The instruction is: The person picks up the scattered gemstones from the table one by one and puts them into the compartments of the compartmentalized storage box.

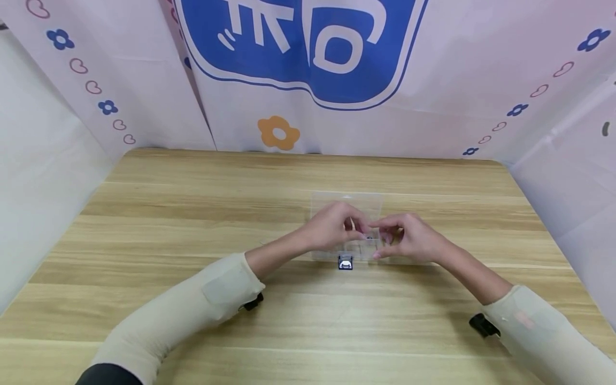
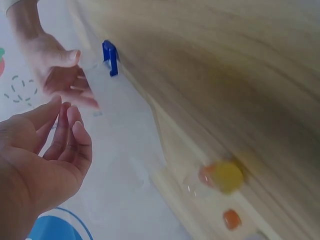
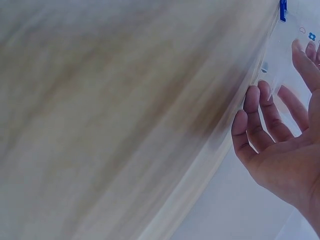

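Observation:
A clear plastic compartment box point(image 1: 321, 250) stands on the table, its transparent lid point(image 1: 327, 199) raised at the back. The box has a blue latch point(image 1: 345, 262) at the front. My left hand point(image 1: 332, 227) is over the box, thumb and fingertips drawn close together. Whether they pinch anything is too small to tell. Beside those fingertips shows a tiny dark item point(image 1: 369, 238). My right hand point(image 1: 411, 238) is at the box's right end, thumb near the front corner. Its fingers point(image 3: 272, 117) are loosely bent and apart in the right wrist view.
The wood-grain table point(image 1: 192, 198) extends around the box. A printed cloth point(image 1: 481, 80) hangs behind the table. Orange and yellow blurred shapes point(image 2: 229, 177) appear low in the left wrist view. Each sleeve has a dark wrist device point(image 1: 483, 325).

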